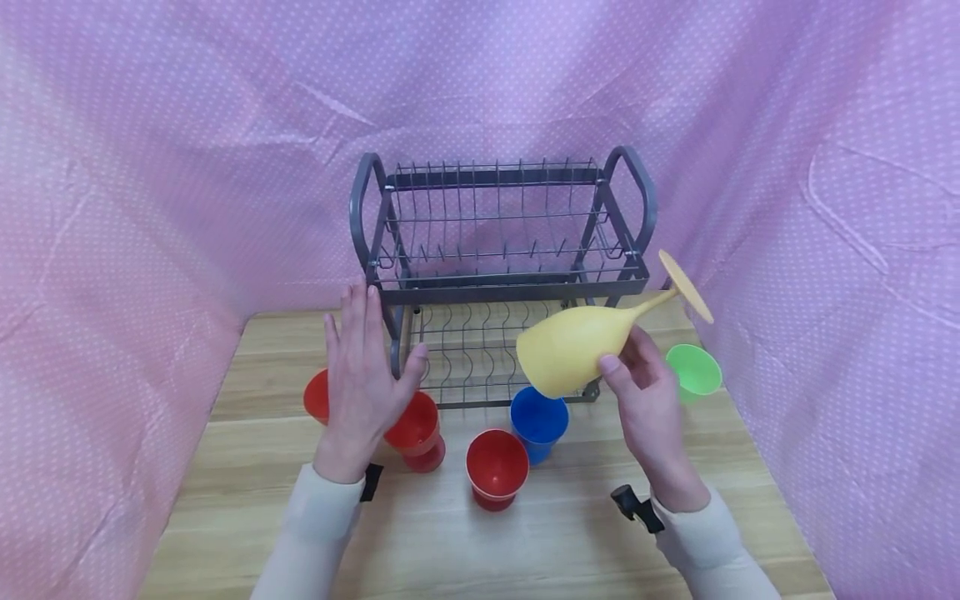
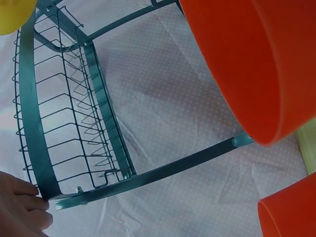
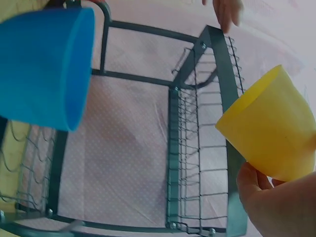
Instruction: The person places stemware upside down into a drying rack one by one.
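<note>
A yellow plastic wine glass (image 1: pixel 573 346) is held by its bowl in my right hand (image 1: pixel 654 408), thumb on the near side. It is tilted, with its rim to the lower left and its round foot up to the right, in front of the dark two-tier dish rack (image 1: pixel 513 292). My left hand (image 1: pixel 360 383) has straight, slightly spread fingers at the rack's left front corner; in the left wrist view its fingertips (image 2: pixel 40 217) meet the upper tier's front bar. Below that hand are two red goblets, one (image 1: pixel 318 397) partly hidden, the other (image 1: pixel 415 423) nearer the middle.
Another red goblet (image 1: pixel 497 467) stands in front of the rack, beside a blue goblet (image 1: pixel 539 417). To the right, behind my right hand, is a green cup (image 1: pixel 696 370). Pink dotted cloth (image 1: pixel 825 250) surrounds the wooden table (image 1: pixel 247 450) at the back and sides.
</note>
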Motion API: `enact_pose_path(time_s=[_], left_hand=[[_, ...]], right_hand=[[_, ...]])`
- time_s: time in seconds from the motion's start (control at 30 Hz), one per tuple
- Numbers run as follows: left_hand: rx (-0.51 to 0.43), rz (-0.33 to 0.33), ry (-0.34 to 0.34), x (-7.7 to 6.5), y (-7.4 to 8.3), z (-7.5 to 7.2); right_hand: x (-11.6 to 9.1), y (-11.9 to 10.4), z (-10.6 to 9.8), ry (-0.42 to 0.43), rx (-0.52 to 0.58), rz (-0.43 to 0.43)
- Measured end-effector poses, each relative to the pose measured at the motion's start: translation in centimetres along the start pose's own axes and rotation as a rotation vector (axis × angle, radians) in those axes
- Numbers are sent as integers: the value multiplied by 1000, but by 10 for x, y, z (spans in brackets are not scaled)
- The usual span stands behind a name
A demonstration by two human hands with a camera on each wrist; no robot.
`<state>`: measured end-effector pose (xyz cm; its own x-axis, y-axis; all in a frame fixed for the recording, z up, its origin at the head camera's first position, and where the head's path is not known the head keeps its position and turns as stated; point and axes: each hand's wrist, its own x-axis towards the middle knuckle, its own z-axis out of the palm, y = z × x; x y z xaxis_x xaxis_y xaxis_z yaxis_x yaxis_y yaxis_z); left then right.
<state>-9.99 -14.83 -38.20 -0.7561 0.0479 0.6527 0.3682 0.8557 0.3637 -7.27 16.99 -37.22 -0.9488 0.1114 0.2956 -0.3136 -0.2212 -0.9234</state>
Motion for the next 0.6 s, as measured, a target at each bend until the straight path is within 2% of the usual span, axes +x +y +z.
enact_pose_path(time_s=[0.23,0.47,0.6], left_hand=[[20,-8,-23,-1,1,-1],[33,-7,-24,-1,1,0],[35,-3,-24,0,2,0]], right_hand=[[11,-14,2,21,0,-80],[28,-31,9,-15,8,-190],[36,-39,15,-16,35,-208]])
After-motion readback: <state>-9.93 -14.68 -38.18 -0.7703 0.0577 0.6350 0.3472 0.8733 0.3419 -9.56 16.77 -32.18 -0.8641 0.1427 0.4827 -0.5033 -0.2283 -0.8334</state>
